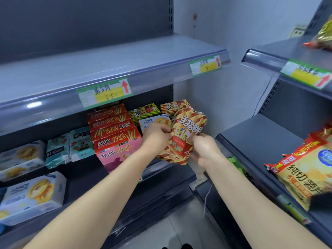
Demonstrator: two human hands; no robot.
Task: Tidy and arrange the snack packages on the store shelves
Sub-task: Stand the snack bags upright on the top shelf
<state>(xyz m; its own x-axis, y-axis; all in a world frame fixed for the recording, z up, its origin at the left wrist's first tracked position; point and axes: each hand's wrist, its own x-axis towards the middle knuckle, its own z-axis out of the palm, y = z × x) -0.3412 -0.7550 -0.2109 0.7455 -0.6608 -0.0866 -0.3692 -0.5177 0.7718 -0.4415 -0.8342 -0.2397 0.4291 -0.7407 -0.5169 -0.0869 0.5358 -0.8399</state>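
At the far left, pale blue cookie packs [21,155] are lying on the middle shelf [158,169], with another one [34,194] sitting on the shelf below. Just to their right, two teal packs [70,146] are standing side by side. Next to them, a stack of red boxes [115,126] is resting on a pink box [118,155]. Behind and to the right of the stack, a green pack [145,111] is lying on top of a white cookie box [154,121].

The left hand [156,136] is pinching the left edge of a red-and-yellow striped snack bag [185,133], its fingers curled onto the wrapper. The bag is being held tilted in the air in front of the right end of the middle shelf, just before a second striped bag [168,106] that is sitting at the back. The right hand [204,150] is gripping the bag's lower right edge, fingers closed around it.

On the neighbouring rack to the right, a large yellow chip bag [305,175] is lying on a sloping shelf, and a golden bag [323,35] is showing at the upper corner.
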